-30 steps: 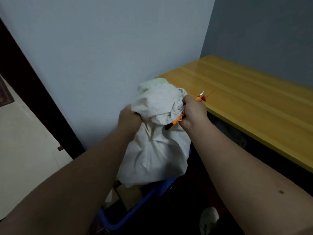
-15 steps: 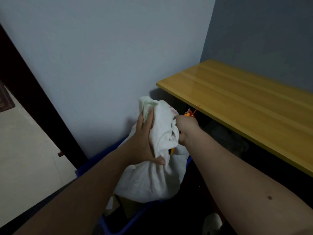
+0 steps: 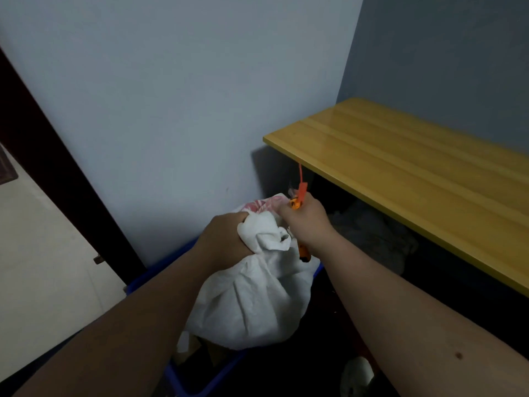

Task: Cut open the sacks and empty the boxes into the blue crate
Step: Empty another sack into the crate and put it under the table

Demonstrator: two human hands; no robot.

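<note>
A white cloth sack (image 3: 252,305) hangs over the blue crate (image 3: 160,276) by the wall. My left hand (image 3: 226,239) is clenched around the sack's bunched neck. My right hand (image 3: 306,222) grips an orange cutter (image 3: 303,252), whose handle sticks out below the fist, and pinches the sack's top edge together with an orange-red plastic seal tie (image 3: 301,187) that points upward. Pinkish print shows on the sack's top fold (image 3: 263,203). Brown cardboard (image 3: 200,348) shows inside the crate under the sack.
A yellow wooden tabletop (image 3: 415,173) runs along the right, its near edge just right of my right hand. Crumpled grey cloth (image 3: 372,236) lies in the dark under it. A dark door frame (image 3: 57,173) stands on the left; a pale shoe (image 3: 357,376) is at bottom.
The sack has come down from table height to the crate. My left hand went from a flat hold on its side to a fist around the neck.
</note>
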